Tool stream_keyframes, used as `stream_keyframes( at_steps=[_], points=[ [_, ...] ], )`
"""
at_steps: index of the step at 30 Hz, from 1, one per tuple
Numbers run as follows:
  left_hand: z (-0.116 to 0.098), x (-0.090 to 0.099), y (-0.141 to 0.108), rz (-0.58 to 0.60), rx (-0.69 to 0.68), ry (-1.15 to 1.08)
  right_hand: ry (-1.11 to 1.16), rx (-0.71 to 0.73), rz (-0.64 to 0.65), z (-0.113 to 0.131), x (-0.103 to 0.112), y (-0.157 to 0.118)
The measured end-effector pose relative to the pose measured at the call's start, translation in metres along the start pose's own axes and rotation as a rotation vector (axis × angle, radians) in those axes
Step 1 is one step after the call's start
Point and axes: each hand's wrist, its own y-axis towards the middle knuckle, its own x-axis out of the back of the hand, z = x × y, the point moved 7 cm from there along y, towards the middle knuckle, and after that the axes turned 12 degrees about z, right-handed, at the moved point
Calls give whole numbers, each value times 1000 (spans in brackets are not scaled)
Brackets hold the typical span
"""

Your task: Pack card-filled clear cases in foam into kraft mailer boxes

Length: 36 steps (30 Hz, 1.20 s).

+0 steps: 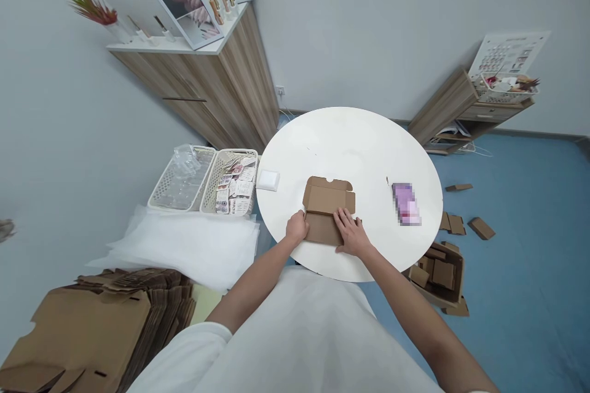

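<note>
A brown cardboard mailer box (328,198), partly folded, lies on the white round table (354,135) in front of me. Its notched lid flap points toward the far side. My left hand (297,227) is closed around the box's left edge near the fold, its fingertips partly hidden. My right hand (351,233) rests on the right part of the box, fingers stretched out over the fold line. To the right lies a pixelated purple phone-shaped object (406,203). A small white square packet (268,180) sits at the table's left edge.
Left of the table stand a basket of printed cards (251,202) and a basket of clear bags (159,187). White sheets (184,242) and stacked flat cardboard (87,331) lie nearer. On the right floor is a carton of small boxes (456,285). Cabinets (249,80) line the wall.
</note>
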Motion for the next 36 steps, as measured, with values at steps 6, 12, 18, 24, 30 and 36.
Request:
stream_keyframes(
  at_steps=[6,12,18,24,30,36],
  points=[
    [-4,2,-17,-39,-274,-108,5,11,-16,-4,1,2],
    [-15,2,-25,79,-477,0,27,10,-21,-7,2,3],
    [-26,5,-9,155,-383,123,124,84,-31,-7,13,-5],
    [-32,2,-8,178,-369,155,689,-344,-355,-62,-4,-50],
    [-31,1,-9,166,-358,94,1364,-380,-218,-69,-53,-53],
    [-32,-3,-9,151,-345,67,1311,-290,-254,-51,-26,-42]
  ],
)
